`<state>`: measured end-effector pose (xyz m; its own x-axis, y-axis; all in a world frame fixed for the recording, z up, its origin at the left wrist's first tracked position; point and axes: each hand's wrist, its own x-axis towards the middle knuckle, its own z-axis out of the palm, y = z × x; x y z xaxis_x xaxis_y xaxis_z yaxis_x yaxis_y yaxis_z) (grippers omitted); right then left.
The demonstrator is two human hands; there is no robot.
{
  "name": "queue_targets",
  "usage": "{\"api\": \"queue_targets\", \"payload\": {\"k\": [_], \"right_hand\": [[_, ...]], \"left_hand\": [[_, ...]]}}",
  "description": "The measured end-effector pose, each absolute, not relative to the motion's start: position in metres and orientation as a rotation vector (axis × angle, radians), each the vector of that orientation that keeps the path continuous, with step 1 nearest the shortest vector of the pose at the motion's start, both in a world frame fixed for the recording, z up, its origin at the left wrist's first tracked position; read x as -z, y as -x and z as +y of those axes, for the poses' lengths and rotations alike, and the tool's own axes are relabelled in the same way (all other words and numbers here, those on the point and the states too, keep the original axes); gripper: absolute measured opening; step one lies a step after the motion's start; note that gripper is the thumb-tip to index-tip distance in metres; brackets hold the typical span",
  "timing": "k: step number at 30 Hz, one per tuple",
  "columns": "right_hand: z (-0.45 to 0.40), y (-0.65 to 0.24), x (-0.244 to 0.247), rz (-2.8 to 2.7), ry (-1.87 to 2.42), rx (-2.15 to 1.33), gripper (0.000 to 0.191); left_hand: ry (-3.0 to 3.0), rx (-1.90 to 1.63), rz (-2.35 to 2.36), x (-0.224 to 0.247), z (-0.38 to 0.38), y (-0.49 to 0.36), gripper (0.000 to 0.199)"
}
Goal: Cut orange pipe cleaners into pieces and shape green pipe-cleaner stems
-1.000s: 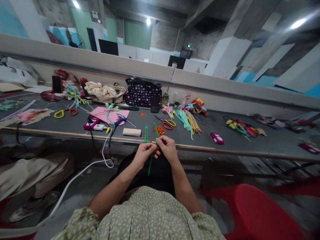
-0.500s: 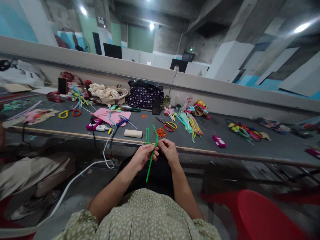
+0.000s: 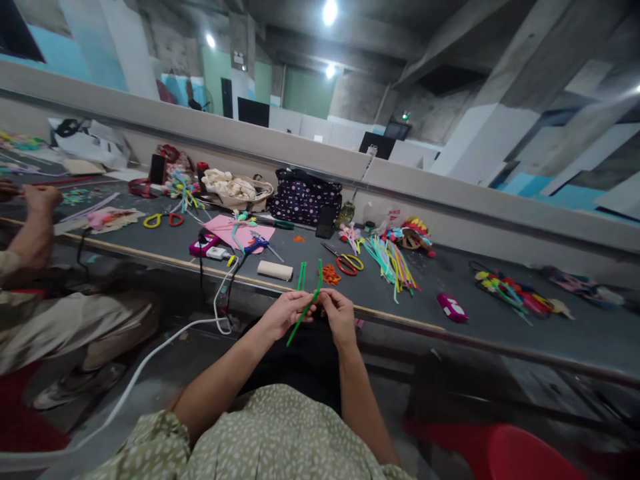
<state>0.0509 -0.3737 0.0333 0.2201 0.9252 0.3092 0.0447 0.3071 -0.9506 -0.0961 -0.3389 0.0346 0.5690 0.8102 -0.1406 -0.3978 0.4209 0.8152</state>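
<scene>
A bent green pipe cleaner (image 3: pixel 297 328) is pinched in my left hand (image 3: pixel 289 312), one end sticking up and the other pointing down. My right hand (image 3: pixel 339 312) is closed with its fingertips against the left fingers at the bend; what it grips is too small to make out. Two straight green stems (image 3: pixel 301 275) lie on the table just beyond my hands, beside an orange curled pile (image 3: pixel 330 274) and a beige roll (image 3: pixel 275 270).
On the dark table (image 3: pixel 425 287) are red-yellow scissors (image 3: pixel 349 264), a bundle of coloured stems (image 3: pixel 391 265), a blue glue gun (image 3: pixel 257 245), pink paper and a dotted bag (image 3: pixel 305 198). Another person's hand (image 3: pixel 43 198) works at far left. A white cable (image 3: pixel 143 363) runs below the table.
The view has swung left, bringing the other person's hands into sight. The green pipe cleaner is tilted more, its lower end further left. Both my hands stay together.
</scene>
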Motion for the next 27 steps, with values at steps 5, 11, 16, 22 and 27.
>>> {"api": "queue_targets", "payload": {"k": [5, 11, 16, 22, 27], "right_hand": [[-0.376, -0.058, -0.032, -1.064, 1.064, -0.844, 0.034], [-0.386, -0.055, -0.043, -1.091, 1.020, -0.829, 0.034], [-0.387, -0.052, -0.047, -1.213, 1.099, -0.653, 0.025], [-0.393, -0.057, -0.042, -1.223, 1.141, -0.292, 0.018], [-0.405, -0.067, -0.045, -1.553, 1.033, 0.170, 0.025]], "left_hand": [[-1.017, -0.964, 0.657, -0.045, -0.338, 0.099, 0.034], [-1.240, -1.017, 0.723, -0.054, -0.343, 0.102, 0.036], [-1.332, -0.951, 0.628, -0.049, -0.347, 0.097, 0.034], [-1.189, -0.955, 0.648, -0.054, -0.351, 0.093, 0.033], [-0.972, -0.840, 0.610, -0.063, -0.358, 0.095, 0.032]]}}
